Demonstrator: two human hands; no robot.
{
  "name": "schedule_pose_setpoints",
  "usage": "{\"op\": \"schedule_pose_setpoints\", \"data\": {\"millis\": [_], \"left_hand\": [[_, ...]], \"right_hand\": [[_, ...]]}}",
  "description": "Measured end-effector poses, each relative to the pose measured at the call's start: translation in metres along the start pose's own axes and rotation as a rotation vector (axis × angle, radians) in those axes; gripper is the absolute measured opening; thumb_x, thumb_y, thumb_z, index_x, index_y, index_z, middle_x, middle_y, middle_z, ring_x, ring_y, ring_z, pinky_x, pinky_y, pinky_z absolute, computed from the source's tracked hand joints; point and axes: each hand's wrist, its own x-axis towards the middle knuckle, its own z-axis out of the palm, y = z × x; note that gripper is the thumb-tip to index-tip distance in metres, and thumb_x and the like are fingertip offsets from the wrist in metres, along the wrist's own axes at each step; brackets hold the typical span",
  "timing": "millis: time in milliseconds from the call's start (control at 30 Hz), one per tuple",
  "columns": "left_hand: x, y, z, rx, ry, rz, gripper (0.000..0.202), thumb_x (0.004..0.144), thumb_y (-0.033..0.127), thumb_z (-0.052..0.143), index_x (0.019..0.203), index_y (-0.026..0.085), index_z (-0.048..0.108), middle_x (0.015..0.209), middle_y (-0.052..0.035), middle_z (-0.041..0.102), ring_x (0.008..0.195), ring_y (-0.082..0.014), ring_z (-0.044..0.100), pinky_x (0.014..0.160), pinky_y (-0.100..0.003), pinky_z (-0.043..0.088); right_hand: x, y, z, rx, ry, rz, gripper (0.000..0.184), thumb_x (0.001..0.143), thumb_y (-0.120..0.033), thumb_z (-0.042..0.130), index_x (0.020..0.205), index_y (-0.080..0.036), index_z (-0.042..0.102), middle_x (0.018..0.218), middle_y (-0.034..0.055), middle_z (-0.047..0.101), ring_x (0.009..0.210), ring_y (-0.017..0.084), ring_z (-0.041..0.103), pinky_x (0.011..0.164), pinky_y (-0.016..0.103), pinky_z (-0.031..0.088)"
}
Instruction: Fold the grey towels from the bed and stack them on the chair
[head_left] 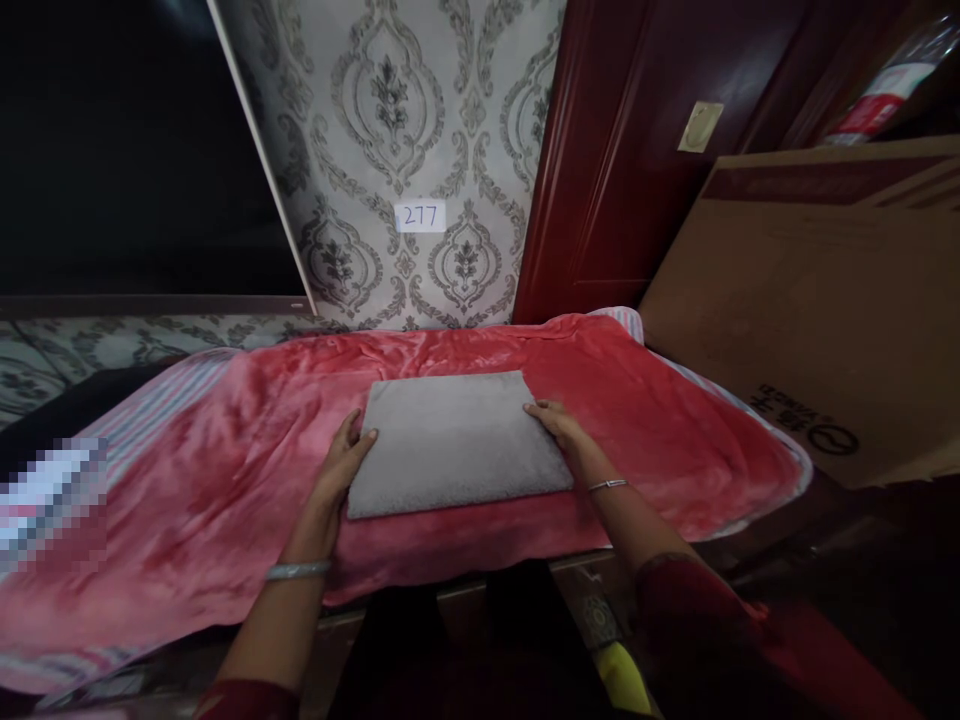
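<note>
A folded grey cloth (454, 440) lies flat as a rectangle on a red fleece blanket (225, 470) that covers the table. My left hand (341, 462) rests against the cloth's left edge, with the thumb on its corner. My right hand (559, 425) lies along the right edge, fingertips touching the far right corner. Both hands press flat against the cloth rather than gripping it. A bangle is on each wrist.
A large cardboard box (810, 300) leans at the right, close to the blanket's edge. A dark red door (637, 150) and patterned wallpaper with a label "277" (420, 215) stand behind. A dark screen (127, 140) fills the upper left. A striped sheet shows under the blanket.
</note>
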Motion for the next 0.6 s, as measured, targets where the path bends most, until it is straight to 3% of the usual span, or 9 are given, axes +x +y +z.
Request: {"op": "schedule_pose_setpoints", "data": {"millis": [100,267,400,467,533,600], "left_hand": [[0.001,0.005,0.001,0.062,0.030,-0.015,0.071,0.084,0.028,0.073,0.150,0.018,0.048,0.129,-0.0182,0.067,0.111,-0.0248,0.069,0.087,-0.033,0.058],[0.004,0.005,0.000,0.025,0.030,-0.009,0.073,0.079,0.030,0.078,0.146,0.018,0.052,0.119,-0.0162,0.071,0.101,-0.0241,0.071,0.083,-0.034,0.059],[0.008,0.004,-0.007,0.105,0.042,-0.009,0.070,0.080,0.031,0.075,0.144,0.015,0.053,0.114,-0.0144,0.070,0.101,-0.0238,0.070,0.090,-0.038,0.058],[0.013,0.008,-0.008,0.247,0.123,0.076,0.068,0.080,0.031,0.072,0.143,0.015,0.054,0.119,-0.0152,0.068,0.109,-0.0279,0.068,0.099,-0.045,0.054],[0.018,0.017,-0.001,0.429,0.214,0.260,0.064,0.078,0.031,0.069,0.139,0.016,0.057,0.131,-0.0173,0.063,0.127,-0.0332,0.059,0.112,-0.050,0.045],[0.023,0.029,0.016,0.565,0.184,0.446,0.060,0.078,0.030,0.067,0.136,0.017,0.059,0.141,-0.0176,0.059,0.139,-0.0345,0.049,0.121,-0.050,0.035]], "right_hand": [[0.001,-0.003,0.002,0.031,0.018,0.029,0.017,0.078,-0.036,0.068,0.075,-0.019,0.064,0.064,0.0009,0.065,0.057,0.016,0.057,0.053,0.026,0.045],[0.002,0.001,0.005,0.050,0.071,0.027,0.016,0.078,-0.033,0.068,0.078,-0.017,0.066,0.065,0.0013,0.065,0.057,0.016,0.058,0.057,0.027,0.049],[0.011,0.004,0.000,0.042,0.183,-0.029,0.027,0.078,-0.033,0.068,0.098,-0.015,0.071,0.084,0.0070,0.073,0.077,0.021,0.067,0.077,0.036,0.056],[0.019,0.000,-0.002,0.048,0.265,-0.096,0.041,0.083,-0.036,0.062,0.118,-0.016,0.068,0.105,0.0116,0.074,0.099,0.024,0.068,0.092,0.040,0.055],[0.030,-0.008,0.000,0.095,0.309,-0.192,0.052,0.091,-0.040,0.052,0.137,-0.018,0.059,0.125,0.0146,0.069,0.116,0.023,0.064,0.100,0.041,0.052],[0.041,-0.019,0.008,0.194,0.279,-0.285,0.056,0.099,-0.043,0.039,0.149,-0.021,0.048,0.138,0.0151,0.063,0.123,0.020,0.062,0.101,0.039,0.051]]}}
